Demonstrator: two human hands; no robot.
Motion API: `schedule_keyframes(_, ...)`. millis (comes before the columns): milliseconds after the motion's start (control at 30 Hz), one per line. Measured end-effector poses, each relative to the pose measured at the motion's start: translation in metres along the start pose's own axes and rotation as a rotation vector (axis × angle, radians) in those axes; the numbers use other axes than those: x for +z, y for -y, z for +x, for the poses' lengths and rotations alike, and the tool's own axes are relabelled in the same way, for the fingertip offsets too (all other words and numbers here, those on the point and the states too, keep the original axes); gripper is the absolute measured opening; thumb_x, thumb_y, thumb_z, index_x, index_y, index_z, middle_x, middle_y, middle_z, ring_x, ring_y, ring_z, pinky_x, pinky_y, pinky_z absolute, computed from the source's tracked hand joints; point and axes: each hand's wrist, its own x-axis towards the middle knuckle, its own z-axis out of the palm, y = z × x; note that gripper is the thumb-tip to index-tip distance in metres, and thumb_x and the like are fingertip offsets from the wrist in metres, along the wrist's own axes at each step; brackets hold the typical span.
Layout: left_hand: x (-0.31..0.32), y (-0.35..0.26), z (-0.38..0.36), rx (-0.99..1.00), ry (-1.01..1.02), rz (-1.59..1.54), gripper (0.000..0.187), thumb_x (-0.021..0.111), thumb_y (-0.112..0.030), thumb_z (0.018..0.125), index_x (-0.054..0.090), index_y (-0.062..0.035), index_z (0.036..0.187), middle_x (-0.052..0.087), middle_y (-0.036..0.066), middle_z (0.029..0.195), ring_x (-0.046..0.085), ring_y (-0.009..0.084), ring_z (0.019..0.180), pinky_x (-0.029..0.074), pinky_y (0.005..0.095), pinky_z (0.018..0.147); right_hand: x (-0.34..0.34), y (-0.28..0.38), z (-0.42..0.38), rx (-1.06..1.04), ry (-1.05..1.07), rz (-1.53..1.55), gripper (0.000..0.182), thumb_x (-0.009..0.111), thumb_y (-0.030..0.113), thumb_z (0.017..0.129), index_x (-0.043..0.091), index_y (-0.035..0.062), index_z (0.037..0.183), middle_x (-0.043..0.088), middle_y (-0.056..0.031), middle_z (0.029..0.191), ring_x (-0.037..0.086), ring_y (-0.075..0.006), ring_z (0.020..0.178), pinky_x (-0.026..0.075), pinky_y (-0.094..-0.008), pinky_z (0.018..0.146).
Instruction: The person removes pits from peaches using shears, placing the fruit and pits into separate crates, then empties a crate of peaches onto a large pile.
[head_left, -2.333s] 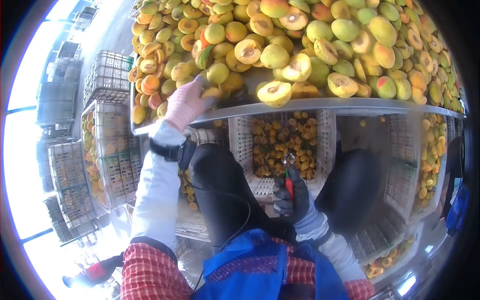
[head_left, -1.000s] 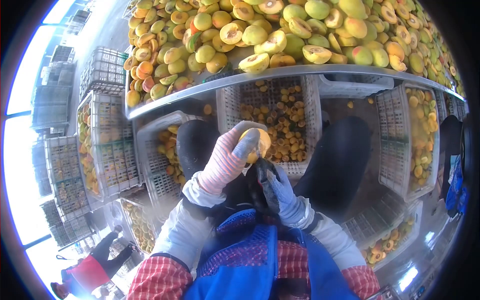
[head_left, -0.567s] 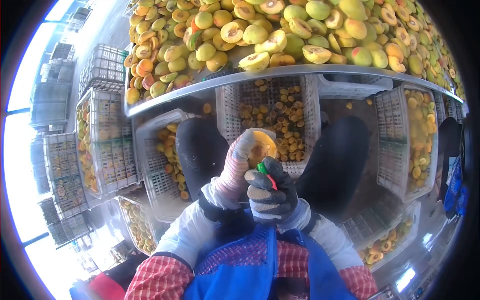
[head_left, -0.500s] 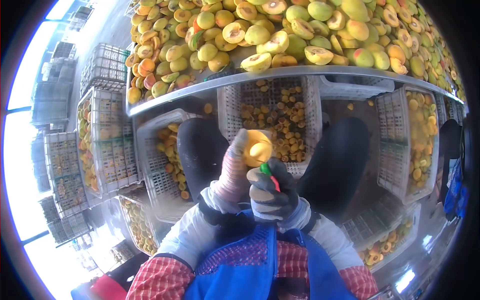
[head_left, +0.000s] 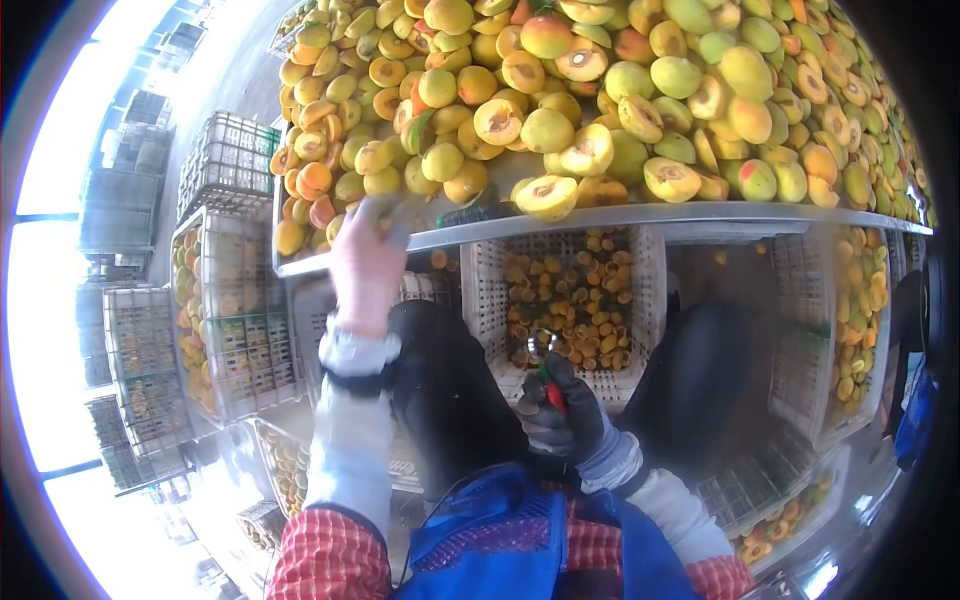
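Observation:
My right hand (head_left: 565,412), in a dark-and-grey glove, is closed around the red-and-green handle of a pitting tool (head_left: 550,382). The tool's looped metal head points up, above a crate of cut fruit pieces. My left hand (head_left: 368,262), in a pale glove, is stretched out over the front rim of the metal table (head_left: 455,234). Its fingertips are blurred beside the nearest peaches (head_left: 382,180), so I cannot see whether it touches one. Halved peaches (head_left: 546,197) with the cut side up lie near the rim.
Between my knees stands a white plastic crate (head_left: 650,300) holding small yellow pieces. Filled crates stand at the left (head_left: 245,300) and at the right (head_left: 805,330). More peaches (head_left: 745,75) are heaped across the table. A dark object (head_left: 470,212) lies by the rim.
My left hand has left the peach half that it held before my chest and moved up and left to the table. That peach half is gone from my hands. My right hand has lowered slightly, keeping the tool.

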Motion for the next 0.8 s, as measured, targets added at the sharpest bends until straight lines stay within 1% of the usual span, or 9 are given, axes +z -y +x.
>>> schedule_keyframes(100,0.046,-0.009,0.058,0.356,0.036,0.298,0.042,0.065,-0.021,0.082,0.057,-0.0100,0.121,0.062,0.016,0.109,0.060,0.0306,0.101,0.048,0.0385,0.085,-0.001,0.009,-0.003,-0.090,-0.056,-0.076,0.050,0.038,0.053,0.097,0.057,0.0083,0.088,0.049,-0.0051,0.059,0.034,-0.0106,0.035,0.027,-0.0237,0.030)
schedule_keyframes(200,0.051,-0.011,0.083,0.361,0.248,0.293,0.047,0.064,-0.019,0.080,0.054,-0.0114,0.125,0.061,0.015,0.111,0.060,0.0311,0.101,0.048,0.0374,0.087,0.002,0.015,-0.007,-0.193,-0.170,-0.158,0.047,0.040,0.051,0.097,0.056,0.0087,0.085,0.044,-0.0013,0.058,0.028,-0.0079,0.034,0.024,-0.0226,0.030)
schedule_keyframes(300,0.047,0.003,0.071,0.315,0.176,0.108,0.049,0.062,-0.018,0.080,0.052,-0.0108,0.126,0.062,0.014,0.109,0.061,0.0306,0.102,0.049,0.0383,0.086,0.000,0.019,-0.007,-0.197,-0.178,-0.159,0.048,0.043,0.054,0.095,0.054,0.0082,0.086,0.045,-0.0014,0.058,0.029,-0.0078,0.035,0.025,-0.0225,0.031)
schedule_keyframes(333,0.050,0.011,0.060,0.247,0.173,-0.297,0.045,0.056,-0.019,0.081,0.054,-0.0067,0.125,0.065,0.012,0.096,0.064,0.0213,0.079,0.051,0.0302,0.067,0.005,0.019,-0.009,-0.256,-0.247,-0.289,0.047,0.044,0.054,0.095,0.053,0.0082,0.087,0.046,-0.0019,0.059,0.031,-0.0078,0.036,0.026,-0.0226,0.031)
schedule_keyframes(400,0.018,-0.022,0.017,-0.116,0.388,-0.712,0.042,0.049,-0.018,0.082,0.057,-0.0061,0.122,0.064,0.007,0.084,0.053,0.0107,0.056,0.041,0.0207,0.050,0.023,0.009,-0.014,-0.367,-0.394,-0.548,0.044,0.048,0.052,0.094,0.051,0.0080,0.090,0.048,-0.0031,0.062,0.035,-0.0079,0.037,0.028,-0.0229,0.031)
schedule_keyframes(467,0.020,-0.033,-0.033,-0.451,0.558,-1.048,0.042,0.046,-0.023,0.084,0.058,-0.0079,0.121,0.064,0.002,0.084,0.045,0.0047,0.047,0.034,0.0175,0.043,0.034,0.001,-0.010,-0.545,-0.255,-0.692,0.038,0.054,0.044,0.093,0.050,0.0069,0.103,0.053,-0.0034,0.070,0.042,-0.0090,0.041,0.033,-0.0224,0.034)
schedule_keyframes(533,0.030,-0.054,-0.075,-0.502,0.569,-1.310,0.044,0.052,-0.034,0.086,0.058,-0.0051,0.119,0.064,0.005,0.094,0.055,0.0082,0.068,0.044,0.0209,0.060,0.033,-0.006,-0.008,-0.576,-0.212,-0.622,0.038,0.057,0.027,0.093,0.045,0.0043,0.122,0.058,-0.0045,0.083,0.051,-0.0089,0.051,0.042,-0.0213,0.041)
schedule_keyframes(633,0.042,-0.078,-0.117,-0.541,0.495,-1.487,0.050,0.058,-0.043,0.087,0.059,-0.0027,0.116,0.062,0.007,0.100,0.060,0.0137,0.086,0.050,0.0263,0.080,0.034,-0.016,-0.008,-0.562,-0.396,-0.870,0.038,0.054,0.019,0.094,0.044,0.0035,0.127,0.060,-0.0045,0.085,0.054,-0.0074,0.057,0.041,-0.0185,0.045)
schedule_keyframes(800,0.045,-0.085,-0.140,-0.458,0.305,-1.192,0.034,0.049,-0.034,0.098,0.062,-0.0028,0.105,0.061,0.003,0.086,0.054,0.0085,0.079,0.045,0.0233,0.073,-0.003,-0.028,-0.005,-0.913,-0.489,-1.646,0.035,0.058,0.016,0.091,0.049,-0.0010,0.120,0.060,-0.0102,0.083,0.056,-0.0182,0.064,0.047,-0.0321,0.060)
